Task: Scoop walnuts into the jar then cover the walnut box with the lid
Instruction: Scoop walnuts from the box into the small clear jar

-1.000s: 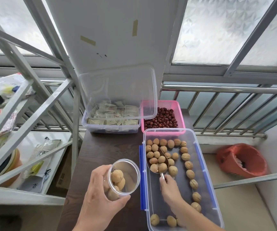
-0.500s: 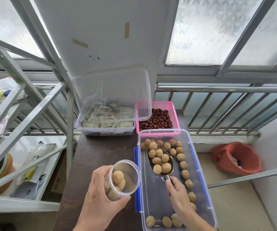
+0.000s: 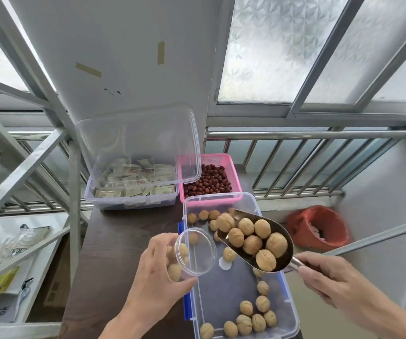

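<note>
My left hand (image 3: 153, 277) grips a clear plastic jar (image 3: 194, 252), tilted with its mouth toward the right and a few walnuts inside. My right hand (image 3: 329, 280) holds the handle of a metal scoop (image 3: 285, 253) heaped with several walnuts (image 3: 253, 236). The scoop hangs above the clear walnut box (image 3: 292, 311), its tip just right of the jar's mouth. More walnuts lie loose at both ends of the box. A clear lid (image 3: 138, 143) leans upright against the wall behind the packet box.
A clear box of paper packets (image 3: 133, 192) and a pink basket of red dates (image 3: 209, 182) stand at the back of the dark table (image 3: 113, 241). Metal shelving fills the left side. A railing and a red bin (image 3: 319, 228) are at the right.
My right hand has lifted the loaded scoop out of the walnut box and swung it up toward the jar. My left hand has brought the jar right, over the box's edge.
</note>
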